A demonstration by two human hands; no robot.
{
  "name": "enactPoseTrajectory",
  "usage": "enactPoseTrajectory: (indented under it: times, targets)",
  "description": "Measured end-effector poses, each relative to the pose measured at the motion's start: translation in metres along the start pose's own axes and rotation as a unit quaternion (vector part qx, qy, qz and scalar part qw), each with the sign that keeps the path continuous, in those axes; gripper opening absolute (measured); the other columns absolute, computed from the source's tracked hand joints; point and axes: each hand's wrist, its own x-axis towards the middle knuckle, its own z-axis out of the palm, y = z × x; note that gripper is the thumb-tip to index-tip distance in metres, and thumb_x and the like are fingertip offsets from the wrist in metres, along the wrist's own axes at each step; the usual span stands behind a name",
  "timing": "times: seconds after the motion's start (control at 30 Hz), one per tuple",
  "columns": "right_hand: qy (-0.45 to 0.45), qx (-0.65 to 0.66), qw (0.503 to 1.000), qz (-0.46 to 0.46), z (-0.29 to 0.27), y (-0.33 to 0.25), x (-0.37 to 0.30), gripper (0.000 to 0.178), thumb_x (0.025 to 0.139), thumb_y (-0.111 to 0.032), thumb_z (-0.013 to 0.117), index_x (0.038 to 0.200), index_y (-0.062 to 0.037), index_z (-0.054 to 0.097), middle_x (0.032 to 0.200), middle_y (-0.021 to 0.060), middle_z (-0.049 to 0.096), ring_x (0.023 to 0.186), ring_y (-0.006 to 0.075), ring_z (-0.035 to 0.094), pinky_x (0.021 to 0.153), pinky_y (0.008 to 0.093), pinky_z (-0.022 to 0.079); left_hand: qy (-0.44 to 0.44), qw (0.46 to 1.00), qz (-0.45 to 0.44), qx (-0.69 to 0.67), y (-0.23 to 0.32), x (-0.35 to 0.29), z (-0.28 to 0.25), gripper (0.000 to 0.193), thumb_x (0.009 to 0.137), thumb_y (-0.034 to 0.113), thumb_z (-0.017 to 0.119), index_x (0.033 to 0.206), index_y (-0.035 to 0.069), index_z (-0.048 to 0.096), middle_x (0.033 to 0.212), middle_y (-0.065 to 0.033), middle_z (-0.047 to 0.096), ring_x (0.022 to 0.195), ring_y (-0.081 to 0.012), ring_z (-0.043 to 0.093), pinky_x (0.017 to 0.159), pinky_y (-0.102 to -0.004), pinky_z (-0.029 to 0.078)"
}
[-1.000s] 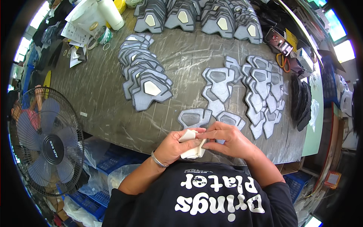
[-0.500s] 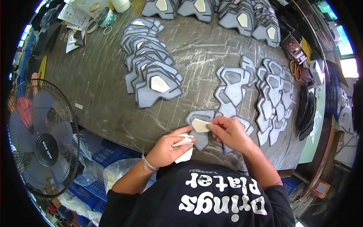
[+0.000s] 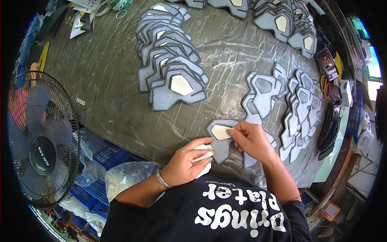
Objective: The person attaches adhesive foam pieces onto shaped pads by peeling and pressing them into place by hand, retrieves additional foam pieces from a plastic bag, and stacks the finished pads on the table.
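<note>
Right hand (image 3: 250,140) pinches a pad (image 3: 220,132) over a grey piece (image 3: 222,151), left hand (image 3: 182,164) grips spares (image 3: 204,164) — left stack (image 3: 171,58) padded, right pile (image 3: 301,108) bare.

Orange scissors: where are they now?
In the head view, the orange scissors lie near the right edge of the table, right of the grey pieces and above the black stack.

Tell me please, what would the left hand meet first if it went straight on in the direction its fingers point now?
The left hand would probably meet the grey piece under the cream patch first, with the right hand beyond. Depth is unclear; it may pass above the piece instead.
</note>
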Motion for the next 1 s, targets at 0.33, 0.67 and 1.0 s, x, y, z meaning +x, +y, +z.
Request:
enactPoseTrajectory:
  times: [0.33, 0.67, 1.0]
  targets:
    - [0.012, -0.02, 1.0, -0.001, -0.001, -0.004, 0.0, 0.025, 0.09, -0.02, 0.063, 0.085, 0.004, 0.064, 0.06, 0.0062, 0.062, 0.05, 0.0092, 0.055, 0.048, 0.027, 0.044, -0.005, 1.0, -0.004, 0.011, 0.001, 0.001, 0.002, 0.022, 0.089, 0.007, 0.062, 0.108, -0.001, 0.068, 0.132, -0.0153, 0.053, 0.116, -0.0244, 0.057, 0.094, -0.0317, 0.046]
    - [0.039, -0.029, 0.999, -0.007, 0.001, -0.003, 0.002, 0.022, 0.084, -0.017, 0.066, 0.077, 0.0034, 0.063, 0.056, 0.0064, 0.06, 0.05, 0.0087, 0.054, 0.048, 0.0281, 0.043, -0.042, 0.997, 0.039, 0.041, 0.01, 0.015, -0.002, 0.023, 0.088, 0.006, 0.062, 0.109, -0.001, 0.067, 0.14, -0.0199, 0.047, 0.123, -0.0285, 0.053, 0.093, -0.0329, 0.047]
    - [0.081, -0.078, 0.993, -0.04, 0.003, -0.003, 0.001, 0.024, 0.081, -0.018, 0.07, 0.068, 0.0008, 0.062, 0.052, 0.0072, 0.058, 0.046, 0.0121, 0.053, 0.048, 0.0294, 0.043, -0.06, 0.994, -0.027, 0.09, 0.021, 0.023, -0.002, 0.023, 0.086, 0.005, 0.059, 0.104, -0.007, 0.066, 0.139, -0.0214, 0.049, 0.103, -0.0315, 0.065, 0.085, -0.0318, 0.05]
